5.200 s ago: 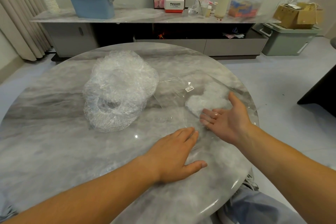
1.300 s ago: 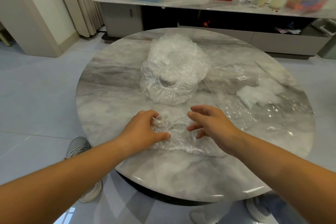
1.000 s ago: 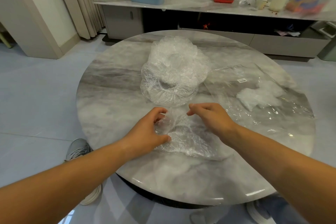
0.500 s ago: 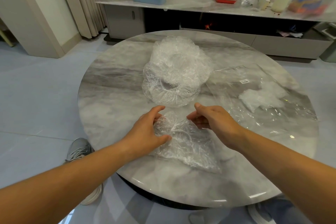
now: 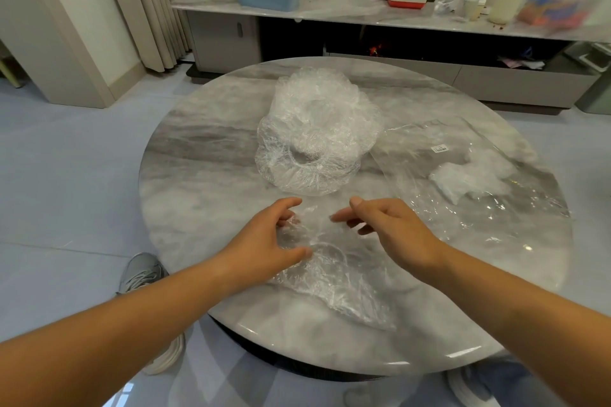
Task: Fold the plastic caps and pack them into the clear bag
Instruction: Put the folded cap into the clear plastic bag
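The left hand [image 5: 264, 241] has its grip curled on the edge of one plastic cap [image 5: 334, 277], probably pinning it to the table [image 5: 205, 182] at six o'clock for folding. The right hand [image 5: 390, 228] hovers above it, grip loosely open and apparently empty. The unfolded pile [image 5: 314, 139] lies at twelve o'clock and the clear bag [image 5: 479, 208] at two, handy for packing.

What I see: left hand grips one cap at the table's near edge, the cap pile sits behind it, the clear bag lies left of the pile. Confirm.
One error: the head view shows the clear bag right of the cap pile, not left. The left hand does grip one cap at the near edge of the table, the pile behind it.
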`<state>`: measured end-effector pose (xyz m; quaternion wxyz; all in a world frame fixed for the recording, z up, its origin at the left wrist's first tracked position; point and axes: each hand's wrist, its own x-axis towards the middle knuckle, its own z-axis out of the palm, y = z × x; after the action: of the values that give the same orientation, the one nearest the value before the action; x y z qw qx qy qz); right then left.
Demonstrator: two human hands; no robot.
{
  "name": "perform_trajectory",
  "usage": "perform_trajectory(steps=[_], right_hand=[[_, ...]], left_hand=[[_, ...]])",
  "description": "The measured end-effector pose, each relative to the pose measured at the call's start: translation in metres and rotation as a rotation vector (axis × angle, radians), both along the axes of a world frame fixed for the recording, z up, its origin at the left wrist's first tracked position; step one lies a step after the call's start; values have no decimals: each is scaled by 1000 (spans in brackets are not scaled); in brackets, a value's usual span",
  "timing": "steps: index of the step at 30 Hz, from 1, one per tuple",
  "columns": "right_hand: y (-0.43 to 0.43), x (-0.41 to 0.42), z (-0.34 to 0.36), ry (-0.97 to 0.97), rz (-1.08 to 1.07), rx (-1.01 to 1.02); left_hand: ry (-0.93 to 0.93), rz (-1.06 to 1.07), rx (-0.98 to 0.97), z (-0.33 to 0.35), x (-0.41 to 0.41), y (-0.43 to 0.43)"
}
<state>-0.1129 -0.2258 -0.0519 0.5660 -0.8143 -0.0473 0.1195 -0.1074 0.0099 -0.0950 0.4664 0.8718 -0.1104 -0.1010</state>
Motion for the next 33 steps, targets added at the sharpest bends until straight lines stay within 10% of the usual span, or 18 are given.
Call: perform_trajectory(steps=[11,24,33], right_hand=[[-3,-65,-19,-504,465,-485],[-7,-84,-32,-563,582,-672],[3,-76,-22,-552,404,-607]], left_hand=[[71,-294,198,18,-3,22],[109,-78,523,25,-3,9],[161,-59,346,26,-5,12]])
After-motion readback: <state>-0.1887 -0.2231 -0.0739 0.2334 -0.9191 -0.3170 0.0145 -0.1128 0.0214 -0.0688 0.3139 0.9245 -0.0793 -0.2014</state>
